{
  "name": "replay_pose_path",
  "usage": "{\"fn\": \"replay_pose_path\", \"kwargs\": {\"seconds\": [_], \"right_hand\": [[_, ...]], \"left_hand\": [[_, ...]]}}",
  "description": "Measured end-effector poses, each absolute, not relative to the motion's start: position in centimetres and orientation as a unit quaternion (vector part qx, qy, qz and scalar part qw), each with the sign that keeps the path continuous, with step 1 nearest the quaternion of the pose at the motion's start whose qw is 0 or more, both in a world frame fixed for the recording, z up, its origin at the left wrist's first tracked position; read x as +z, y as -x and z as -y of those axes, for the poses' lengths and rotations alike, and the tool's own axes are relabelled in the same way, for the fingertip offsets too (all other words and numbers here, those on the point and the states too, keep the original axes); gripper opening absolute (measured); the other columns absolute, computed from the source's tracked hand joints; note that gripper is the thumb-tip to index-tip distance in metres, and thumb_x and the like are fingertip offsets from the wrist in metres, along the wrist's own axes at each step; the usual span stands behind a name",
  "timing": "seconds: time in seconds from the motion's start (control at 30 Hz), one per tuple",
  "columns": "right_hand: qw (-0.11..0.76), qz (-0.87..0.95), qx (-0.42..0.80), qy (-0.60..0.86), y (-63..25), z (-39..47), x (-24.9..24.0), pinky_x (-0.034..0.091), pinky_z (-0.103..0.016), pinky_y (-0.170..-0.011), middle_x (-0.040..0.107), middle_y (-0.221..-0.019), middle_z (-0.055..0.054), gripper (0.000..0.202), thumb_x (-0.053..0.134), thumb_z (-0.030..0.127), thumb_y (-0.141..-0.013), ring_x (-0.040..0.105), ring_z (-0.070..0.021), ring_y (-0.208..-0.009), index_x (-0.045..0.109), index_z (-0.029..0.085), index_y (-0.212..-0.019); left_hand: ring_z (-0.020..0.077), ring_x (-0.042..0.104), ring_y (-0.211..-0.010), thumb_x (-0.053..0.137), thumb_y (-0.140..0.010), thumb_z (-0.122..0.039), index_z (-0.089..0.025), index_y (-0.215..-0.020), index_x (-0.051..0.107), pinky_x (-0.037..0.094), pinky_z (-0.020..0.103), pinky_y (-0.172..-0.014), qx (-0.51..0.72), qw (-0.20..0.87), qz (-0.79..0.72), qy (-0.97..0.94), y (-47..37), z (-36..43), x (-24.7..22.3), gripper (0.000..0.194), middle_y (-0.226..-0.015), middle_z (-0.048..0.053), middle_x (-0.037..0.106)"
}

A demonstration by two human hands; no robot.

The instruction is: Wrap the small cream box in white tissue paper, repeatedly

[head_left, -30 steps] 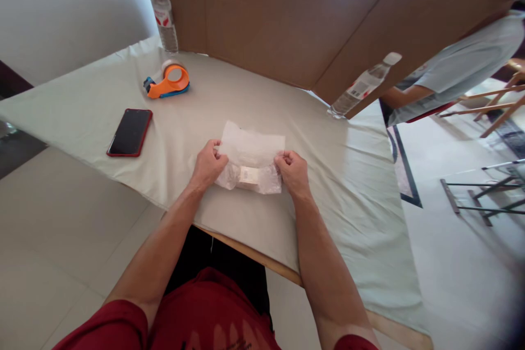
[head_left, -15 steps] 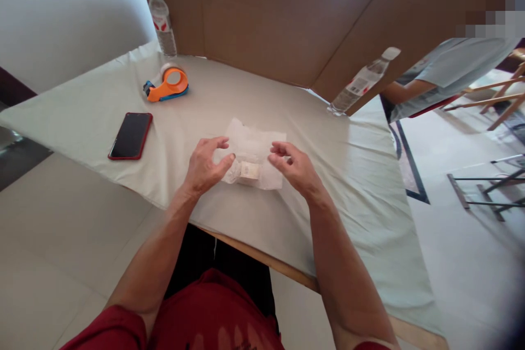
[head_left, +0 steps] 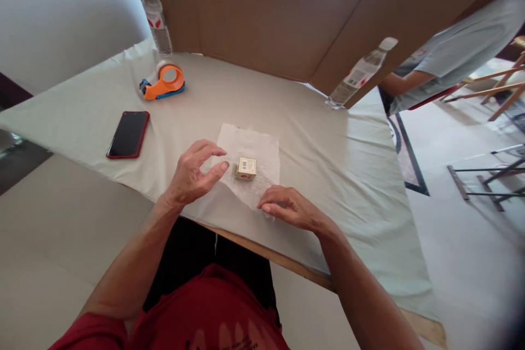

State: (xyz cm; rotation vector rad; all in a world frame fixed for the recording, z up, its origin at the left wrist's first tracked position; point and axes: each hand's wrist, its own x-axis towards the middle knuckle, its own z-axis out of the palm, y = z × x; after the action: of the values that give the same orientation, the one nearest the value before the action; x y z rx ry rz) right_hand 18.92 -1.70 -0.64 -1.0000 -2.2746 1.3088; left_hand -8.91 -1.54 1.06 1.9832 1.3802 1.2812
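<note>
The box [head_left: 246, 168] sits in the middle of the wrap sheet [head_left: 262, 147], flat on the tabletop [head_left: 307, 120]. The left hand [head_left: 191, 175], grip spread and empty, hovers just left of the box, nearer than the right hand [head_left: 289, 209], whose loosely curled fingers press the sheet's near corner.

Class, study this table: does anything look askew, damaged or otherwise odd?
Nothing is spilled or damaged. The small box sits askew on the flat wrapping sheet, and the tablecloth is wrinkled. Neither hand grips anything.
</note>
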Motion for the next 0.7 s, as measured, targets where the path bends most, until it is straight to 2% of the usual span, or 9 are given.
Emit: {"fn": "replay_pose_path", "kwargs": {"seconds": [0.07, 0.13, 0.17, 0.23, 0.27, 0.33, 0.43, 0.53, 0.7], "right_hand": [[0.197, 0.772, 0.439, 0.415, -18.9, 1.6, -0.9, 0.046, -0.030, -0.064, 0.071, -0.073, -0.002, 0.035, 0.055, 0.047, -0.095, 0.061, -0.0167, -0.068, 0.074, 0.022, -0.078], [0.251, 0.751, 0.390, 0.470, -18.8, 1.0, -1.2, 0.046, -0.030, -0.063, 0.070, -0.073, -0.002, 0.030, 0.059, 0.044, -0.093, 0.059, -0.0165, -0.065, 0.073, 0.022, -0.079], [0.278, 0.747, 0.361, 0.484, -18.6, 0.7, -1.4, 0.047, -0.030, -0.064, 0.071, -0.077, -0.002, 0.025, 0.061, 0.043, -0.090, 0.060, -0.0169, -0.067, 0.073, 0.022, -0.083], [0.310, 0.751, 0.317, 0.489, -18.1, -0.2, -2.0, 0.051, -0.032, -0.068, 0.074, -0.094, -0.005, 0.023, 0.066, 0.041, -0.086, 0.063, -0.0191, -0.076, 0.073, 0.023, -0.099], [0.314, 0.759, 0.302, 0.484, -17.7, -0.7, -2.4, 0.052, -0.034, -0.070, 0.073, -0.105, -0.008, 0.031, 0.068, 0.040, -0.084, 0.065, -0.0208, -0.083, 0.072, 0.024, -0.109], [0.300, 0.781, 0.277, 0.473, -16.6, -1.7, -3.2, 0.055, -0.040, -0.081, 0.068, -0.128, -0.011, 0.048, 0.071, 0.039, -0.080, 0.066, -0.0255, -0.099, 0.066, 0.025, -0.125], [0.260, 0.807, 0.239, 0.474, -15.0, -2.6, -4.2, 0.050, -0.049, -0.098, 0.068, -0.131, -0.012, 0.052, 0.072, 0.037, -0.079, 0.063, -0.0311, -0.112, 0.064, 0.024, -0.128], [0.254, 0.809, 0.217, 0.484, -15.3, -2.7, -4.1, 0.049, -0.049, -0.098, 0.073, -0.119, -0.012, 0.042, 0.072, 0.038, -0.081, 0.064, -0.0318, -0.108, 0.067, 0.023, -0.119], [0.337, 0.713, 0.159, 0.594, -21.7, -2.4, -3.8, 0.051, -0.045, -0.088, 0.073, -0.112, -0.011, 0.046, 0.070, 0.051, -0.081, 0.065, -0.0287, -0.097, 0.067, 0.022, -0.116]], "left_hand": [[0.0194, 0.064, -0.080, 0.059, -0.087, -0.034, -0.020, -0.098, 0.074, 0.048, 0.030, -0.071, 0.388, 0.249, -0.497, -0.735, 8.7, 0.9, 1.4, 0.023, -0.090, 0.006, 0.073], [0.0176, 0.060, -0.063, 0.061, -0.086, -0.032, -0.022, -0.092, 0.075, 0.044, 0.028, -0.063, 0.252, 0.297, -0.510, -0.767, 8.5, 0.3, 0.9, 0.019, -0.068, 0.002, 0.068], [0.0176, 0.058, -0.058, 0.065, -0.082, -0.031, -0.022, -0.087, 0.075, 0.043, 0.029, -0.062, 0.188, 0.293, -0.518, -0.782, 8.5, 0.1, 0.5, 0.014, -0.061, 0.001, 0.065], [0.0204, 0.062, -0.063, 0.070, -0.078, -0.031, -0.023, -0.087, 0.075, 0.046, 0.031, -0.067, 0.129, 0.257, -0.542, -0.790, 8.4, 0.2, -0.6, 0.013, -0.063, 0.002, 0.065], [0.0229, 0.066, -0.072, 0.073, -0.076, -0.032, -0.023, -0.093, 0.074, 0.049, 0.032, -0.072, 0.128, 0.233, -0.550, -0.792, 8.2, 0.3, -1.2, 0.019, -0.072, 0.003, 0.069], [0.0295, 0.068, -0.101, 0.077, -0.074, -0.035, -0.023, -0.116, 0.069, 0.052, 0.038, -0.090, 0.162, 0.188, -0.548, -0.799, 7.8, 0.8, -2.1, 0.045, -0.104, 0.009, 0.074], [0.0381, 0.049, -0.139, 0.081, -0.070, -0.045, -0.018, -0.144, 0.048, 0.040, 0.050, -0.114, 0.188, 0.177, -0.520, -0.814, 7.0, 1.3, -3.2, 0.086, -0.146, 0.020, 0.056], [0.0418, 0.036, -0.150, 0.079, -0.071, -0.054, -0.010, -0.152, 0.037, 0.029, 0.054, -0.122, 0.133, 0.200, -0.510, -0.826, 6.5, 1.4, -4.2, 0.101, -0.158, 0.025, 0.043], [0.0398, 0.026, -0.155, 0.072, -0.075, -0.062, -0.005, -0.155, 0.032, 0.020, 0.051, -0.126, 0.093, 0.193, -0.509, -0.834, 6.8, 1.5, -5.2, 0.106, -0.165, 0.027, 0.030]]}}
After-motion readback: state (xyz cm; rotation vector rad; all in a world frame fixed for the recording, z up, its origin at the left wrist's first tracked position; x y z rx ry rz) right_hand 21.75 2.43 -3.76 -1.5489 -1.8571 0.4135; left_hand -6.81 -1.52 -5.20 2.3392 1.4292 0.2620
